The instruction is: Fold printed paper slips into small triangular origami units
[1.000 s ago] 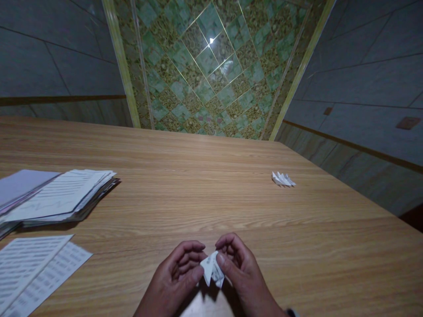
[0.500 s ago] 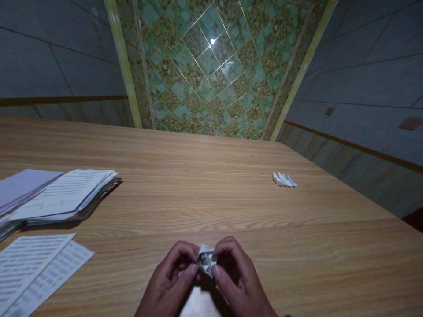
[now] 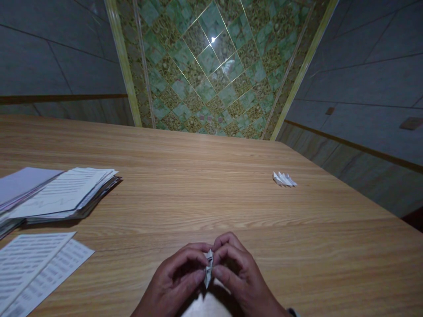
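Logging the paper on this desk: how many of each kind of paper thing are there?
Folded paper piece between the hands: 1
Cluster of folded pieces on the table: 1
Stack of printed sheets: 1
Loose printed sheets at the near left: 2
Total: 5

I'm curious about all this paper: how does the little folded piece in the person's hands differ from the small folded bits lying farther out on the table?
The folded piece is pinched between the left hand and right hand, mostly hidden by fingers; the folded bits lie untouched on the table, fully in view. The held piece is single; the bits form a small row of pointed shapes. The held one sits near the person, the bits far right. Both are small, white folded paper.
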A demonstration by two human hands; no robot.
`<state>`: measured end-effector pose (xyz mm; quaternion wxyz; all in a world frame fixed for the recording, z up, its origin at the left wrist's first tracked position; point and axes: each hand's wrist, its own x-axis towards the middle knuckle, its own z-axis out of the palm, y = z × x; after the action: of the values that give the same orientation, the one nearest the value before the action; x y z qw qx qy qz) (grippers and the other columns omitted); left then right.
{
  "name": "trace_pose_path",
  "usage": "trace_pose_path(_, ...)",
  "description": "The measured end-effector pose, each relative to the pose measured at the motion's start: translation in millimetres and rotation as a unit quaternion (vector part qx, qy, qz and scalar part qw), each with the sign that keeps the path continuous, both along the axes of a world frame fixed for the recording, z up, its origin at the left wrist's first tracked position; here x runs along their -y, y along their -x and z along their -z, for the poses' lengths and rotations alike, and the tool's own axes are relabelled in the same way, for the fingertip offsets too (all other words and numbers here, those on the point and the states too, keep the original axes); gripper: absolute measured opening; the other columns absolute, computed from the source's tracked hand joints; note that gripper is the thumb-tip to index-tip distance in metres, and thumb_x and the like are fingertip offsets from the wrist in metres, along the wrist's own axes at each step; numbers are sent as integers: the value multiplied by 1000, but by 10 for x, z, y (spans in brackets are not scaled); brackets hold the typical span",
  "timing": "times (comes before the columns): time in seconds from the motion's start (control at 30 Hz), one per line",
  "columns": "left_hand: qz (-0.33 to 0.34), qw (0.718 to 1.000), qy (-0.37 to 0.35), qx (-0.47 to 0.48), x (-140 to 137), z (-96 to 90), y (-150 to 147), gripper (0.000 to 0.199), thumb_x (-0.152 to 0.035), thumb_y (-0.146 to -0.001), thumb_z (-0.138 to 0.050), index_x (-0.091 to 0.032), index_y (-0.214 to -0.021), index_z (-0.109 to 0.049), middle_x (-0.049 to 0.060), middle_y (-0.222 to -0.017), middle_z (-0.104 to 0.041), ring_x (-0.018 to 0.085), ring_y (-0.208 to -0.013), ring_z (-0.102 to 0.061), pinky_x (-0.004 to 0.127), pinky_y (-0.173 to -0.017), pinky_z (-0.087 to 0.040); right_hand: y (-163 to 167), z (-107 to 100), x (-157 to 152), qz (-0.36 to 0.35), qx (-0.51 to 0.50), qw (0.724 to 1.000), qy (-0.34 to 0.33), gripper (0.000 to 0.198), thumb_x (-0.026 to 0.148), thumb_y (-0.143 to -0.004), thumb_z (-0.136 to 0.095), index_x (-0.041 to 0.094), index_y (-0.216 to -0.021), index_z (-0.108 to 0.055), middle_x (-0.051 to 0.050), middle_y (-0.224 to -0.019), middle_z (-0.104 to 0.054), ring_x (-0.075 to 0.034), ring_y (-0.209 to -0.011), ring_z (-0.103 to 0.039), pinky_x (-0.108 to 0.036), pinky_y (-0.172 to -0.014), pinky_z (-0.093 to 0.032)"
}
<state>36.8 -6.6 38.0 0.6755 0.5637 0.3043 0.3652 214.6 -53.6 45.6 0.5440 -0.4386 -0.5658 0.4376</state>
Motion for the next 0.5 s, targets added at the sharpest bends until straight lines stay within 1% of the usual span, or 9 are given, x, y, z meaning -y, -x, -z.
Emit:
trace_pose_path(0.1, 5, 1000, 8, 5, -26, 29, 8, 17, -40, -81, -81, -23, -78, -80, 10, -107, -72, 30, -104, -65, 36, -88, -51, -13, -48, 3, -2, -6, 1000, 26, 43, 65, -84, -73, 23, -77, -75, -4, -93, -58, -24, -94, -59, -41, -87, -48)
trace_pose_path(0.13, 9, 1000, 11, 5, -36, 40, 13, 16, -39, -82, -80, -23, -77, -80, 10, -106, -71, 29, -103, -65, 35, -86, -52, -16, -63, 3, -3, -7, 999, 33, 43, 65, -83, -74, 23, -76, -75, -4, -93, -58, -24, -93, -59, -41, -86, -48)
trace_pose_path(0.2, 30, 999, 23, 4, -49, 62, 19, 18, -39, -83, -79, -21, -76, -79, 9, -104, -70, 24, -89, -66, 31, -75, -52, -30, -88, -3, -7, -3, 999, 39, 42, 64, -83, -75, 23, -74, -75, -3, -90, -58, -23, -90, -59, -40, -84, -48)
trace_pose_path(0.27, 54, 998, 44, 5, -47, 88, 15, 23, -42, -83, -79, -20, -76, -78, 7, -102, -67, 16, -71, -61, 25, -59, -48, -59, -99, -14, -5, 5, 999, 38, 43, 62, -86, -72, 22, -72, -73, -2, -85, -56, -21, -85, -57, -37, -79, -48)
trace_pose_path(0.3, 62, 997, 51, 3, -41, 101, 9, 25, -44, -82, -79, -20, -76, -77, 7, -101, -65, 14, -66, -57, 23, -55, -45, -77, -99, -20, -1, 9, 999, 35, 43, 61, -88, -71, 22, -71, -71, -1, -84, -55, -20, -83, -56, -35, -77, -48)
trace_pose_path(0.33, 63, 997, 54, 1, -31, 113, 2, 27, -45, -82, -79, -19, -76, -76, 6, -100, -64, 12, -63, -55, 22, -52, -43, -95, -98, -25, 7, 12, 999, 31, 42, 60, -89, -70, 22, -70, -69, -1, -82, -55, -19, -81, -56, -34, -76, -47)
trace_pose_path(0.4, 52, 997, 52, 3, -10, 134, -11, 29, -47, -82, -79, -19, -75, -74, 5, -97, -62, 12, -64, -55, 22, -53, -43, -124, -92, -30, 28, 23, 999, 23, 39, 55, -91, -69, 22, -71, -68, -1, -82, -55, -19, -81, -56, -33, -75, -46)
trace_pose_path(0.5, 18, 998, 58, 8, 6, 155, -17, 32, -49, -84, -77, -19, -74, -71, 4, -99, -62, 11, -64, -55, 22, -54, -43, -131, -91, -27, 32, 70, 997, -1, 29, 48, -93, -70, 23, -79, -73, -2, -84, -58, -20, -85, -57, -34, -77, -46)
